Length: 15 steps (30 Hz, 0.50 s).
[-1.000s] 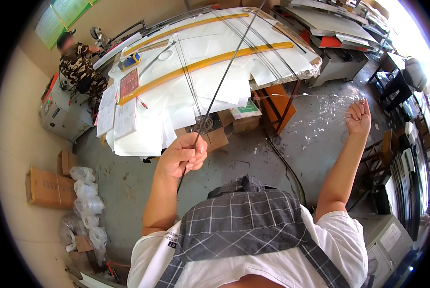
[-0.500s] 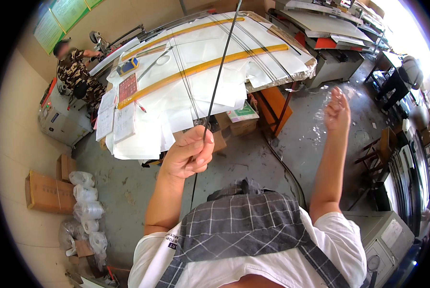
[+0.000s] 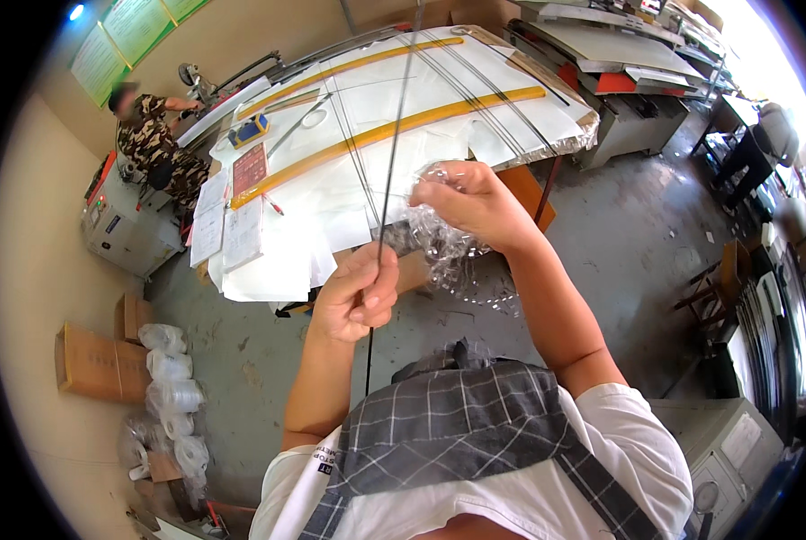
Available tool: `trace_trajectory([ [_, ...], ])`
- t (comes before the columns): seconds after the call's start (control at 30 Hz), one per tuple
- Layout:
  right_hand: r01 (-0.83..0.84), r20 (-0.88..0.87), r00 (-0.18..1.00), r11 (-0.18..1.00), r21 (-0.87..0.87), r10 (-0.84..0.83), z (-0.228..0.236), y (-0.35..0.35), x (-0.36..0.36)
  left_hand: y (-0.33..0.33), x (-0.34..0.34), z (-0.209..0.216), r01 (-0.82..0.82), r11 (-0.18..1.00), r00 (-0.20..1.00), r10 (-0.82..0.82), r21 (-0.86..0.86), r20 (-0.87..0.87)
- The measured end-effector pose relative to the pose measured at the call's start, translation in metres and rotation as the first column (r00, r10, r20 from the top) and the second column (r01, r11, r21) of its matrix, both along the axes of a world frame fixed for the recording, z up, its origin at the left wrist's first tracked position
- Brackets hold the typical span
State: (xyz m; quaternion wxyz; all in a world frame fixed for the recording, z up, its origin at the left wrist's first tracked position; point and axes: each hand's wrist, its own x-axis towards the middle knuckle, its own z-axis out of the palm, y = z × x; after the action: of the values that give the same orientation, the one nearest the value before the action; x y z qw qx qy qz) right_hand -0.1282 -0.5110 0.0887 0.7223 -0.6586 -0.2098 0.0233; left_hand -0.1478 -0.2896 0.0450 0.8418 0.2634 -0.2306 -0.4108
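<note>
Pinched in my left hand (image 3: 358,292) is a long, thin black strip (image 3: 395,139). It stands nearly upright, leaning a little to the right at the top, and its upper end runs out past the top edge of the view. My right hand (image 3: 477,203) is closed just right of the strip, its fingers curled round a crumpled bunch of clear plastic film (image 3: 448,250). Loose shiny strands of the film dangle below that hand. I cannot tell whether the film is joined to the strip.
Ahead stands a table covered in white sheets (image 3: 304,256), with yellow bars (image 3: 394,130), several thin black strips and a blue-and-yellow box (image 3: 248,130). A person in camouflage (image 3: 151,135) works far left, another (image 3: 763,144) far right. Cartons (image 3: 106,360) and plastic-wrapped rolls (image 3: 171,364) line the left wall.
My right hand has swung from far right to beside the strip, bringing the film along. My left hand stays nearly in place, still pinching the strip.
</note>
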Motion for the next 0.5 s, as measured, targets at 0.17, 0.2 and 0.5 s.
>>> trace_trajectory([
  [0.17, -0.04, -0.24, 0.952, 0.853, 0.521, 0.191, -0.02, -0.009, 0.004, 0.009, -0.001, -0.008, -0.031, 0.996, 0.999, 0.034, -0.086, 0.03],
  [0.2, -0.005, -0.258, 0.95, 0.838, 0.545, 0.173, -0.024, -0.012, 0.005, 0.01, 0.002, -0.008, -0.024, 0.995, 0.998, 0.029, -0.1, 0.051],
  [0.5, 0.196, -0.319, 0.947, 0.73, 0.655, 0.032, -0.045, -0.075, 0.004, 0.009, -0.001, 0.005, -0.164, 0.986, 0.977, 0.158, 0.029, 0.141],
])
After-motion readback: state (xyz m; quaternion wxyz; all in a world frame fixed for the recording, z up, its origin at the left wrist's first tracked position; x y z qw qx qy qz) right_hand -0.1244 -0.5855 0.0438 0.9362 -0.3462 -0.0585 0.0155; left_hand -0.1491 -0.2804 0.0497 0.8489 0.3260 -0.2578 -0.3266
